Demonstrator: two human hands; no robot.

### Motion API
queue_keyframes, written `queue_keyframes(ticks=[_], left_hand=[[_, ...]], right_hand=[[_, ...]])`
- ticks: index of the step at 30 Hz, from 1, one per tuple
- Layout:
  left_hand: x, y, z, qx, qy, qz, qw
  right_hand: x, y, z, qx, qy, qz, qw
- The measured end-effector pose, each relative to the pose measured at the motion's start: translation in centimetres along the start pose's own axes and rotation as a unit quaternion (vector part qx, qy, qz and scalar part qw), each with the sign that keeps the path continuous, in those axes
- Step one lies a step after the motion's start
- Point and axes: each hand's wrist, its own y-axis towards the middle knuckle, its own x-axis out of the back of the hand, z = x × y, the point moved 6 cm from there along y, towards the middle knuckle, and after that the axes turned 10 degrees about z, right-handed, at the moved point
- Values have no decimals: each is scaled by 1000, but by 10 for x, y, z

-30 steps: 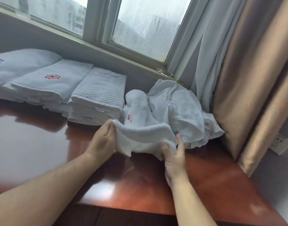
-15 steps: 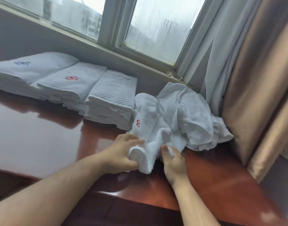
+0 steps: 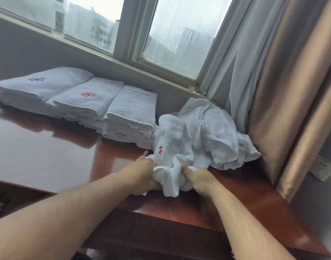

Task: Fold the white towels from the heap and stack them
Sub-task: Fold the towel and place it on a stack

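A heap of crumpled white towels (image 3: 213, 132) lies on the glossy wooden table (image 3: 48, 156) by the window corner. At the heap's near side, a white towel with a red emblem (image 3: 168, 143) is bunched up. My left hand (image 3: 142, 175) grips its near edge from the left, and my right hand (image 3: 200, 177) grips it from the right, thumb on top. The two hands sit close together with a fold of cloth hanging between them. Three stacks of folded white towels stand to the left: waffle-weave (image 3: 131, 113), red-emblem (image 3: 89, 100), blue-emblem (image 3: 42, 83).
A sheer white curtain (image 3: 243, 72) and a tan drape (image 3: 292, 91) hang right of the heap. The window sill (image 3: 123, 62) runs behind the stacks. A wall socket (image 3: 324, 167) shows at far right. The table's front edge (image 3: 179, 216) runs below my hands.
My hands have come closer together and pulled the red-emblem towel's edge toward me, bunching it up. The camera has moved nearer and tilted up slightly.
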Motion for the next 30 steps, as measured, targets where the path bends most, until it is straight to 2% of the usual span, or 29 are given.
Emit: queue_keyframes(ticks=[2, 4, 7, 9, 12, 13, 15, 18, 21, 23, 27, 30], left_hand=[[4, -7, 3, 52, -22, 40, 998], [12, -16, 6, 95, -46, 81, 991], [36, -29, 1, 98, -18, 107, 989], [62, -38, -8, 89, -10, 67, 994], [105, -52, -24, 101, -89, -22, 991], [117, -56, -28, 105, -144, -46, 983], [143, -65, -33, 123, -192, -104, 968], [186, -75, -38, 127, -222, -208, 944], [216, -85, -46, 108, -271, -255, 922], [224, -90, -48, 81, -307, -232, 920], [216, -94, -50, -8, -354, -43, 934], [204, -89, -32, 25, -310, 33, 950]], right_hand=[[-4, -12, 11, 11, -20, 61, 998], [-4, -24, 20, 13, -97, 116, 988], [8, -43, 30, -10, -213, 168, 962], [19, -50, 43, -10, -248, 158, 956], [40, -54, 79, 26, -267, 48, 962], [48, -55, 94, 53, -239, -8, 969], [59, -60, 119, 119, -101, -88, 984], [68, -69, 142, 201, 100, -141, 964], [73, -75, 161, 239, 191, -140, 942], [76, -77, 170, 243, 195, -126, 942], [81, -71, 174, 219, 110, -130, 961], [83, -63, 171, 198, -3, -111, 974]])
